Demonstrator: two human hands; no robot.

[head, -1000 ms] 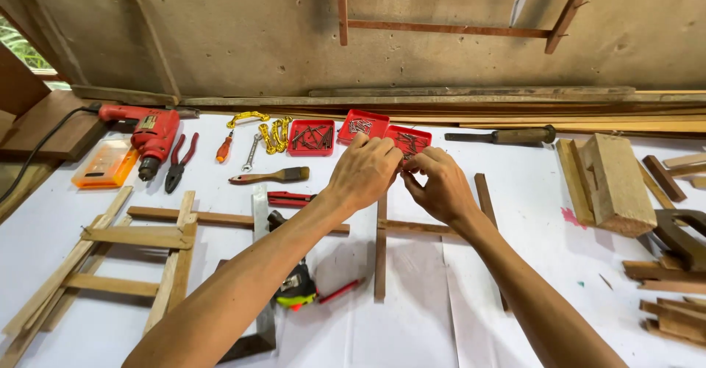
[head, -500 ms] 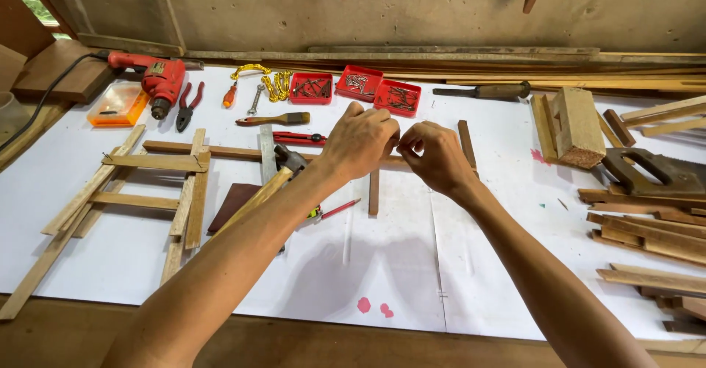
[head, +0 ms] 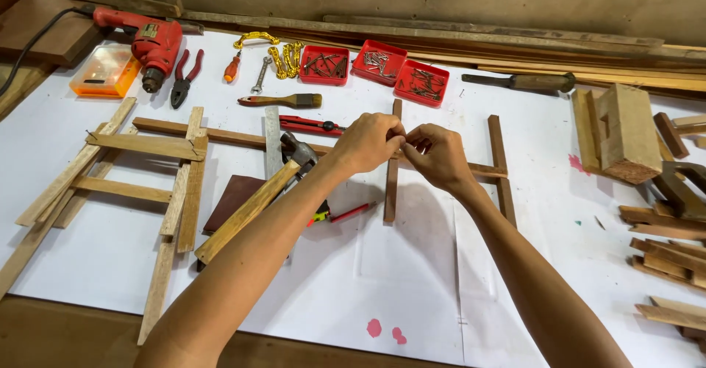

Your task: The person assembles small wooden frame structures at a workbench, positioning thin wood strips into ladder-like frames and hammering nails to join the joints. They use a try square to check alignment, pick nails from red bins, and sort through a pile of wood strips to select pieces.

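- We pinch our left hand [head: 371, 141] and right hand [head: 435, 155] together over the dark wooden strip [head: 393, 184]; what the fingertips grasp we cannot tell.
- That slim upright strip crosses a long rail [head: 220, 137] mid-table, right of the hammer [head: 254, 205].

Both hands [head: 404, 147] lower, nearer the slat [head: 392, 184]

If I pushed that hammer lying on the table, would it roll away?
Probably not. The hammer has a flat-sided wooden handle and lies flat on the white table, so it would likely slide or pivot. Its metal head looks heavy, so that end would probably drag.
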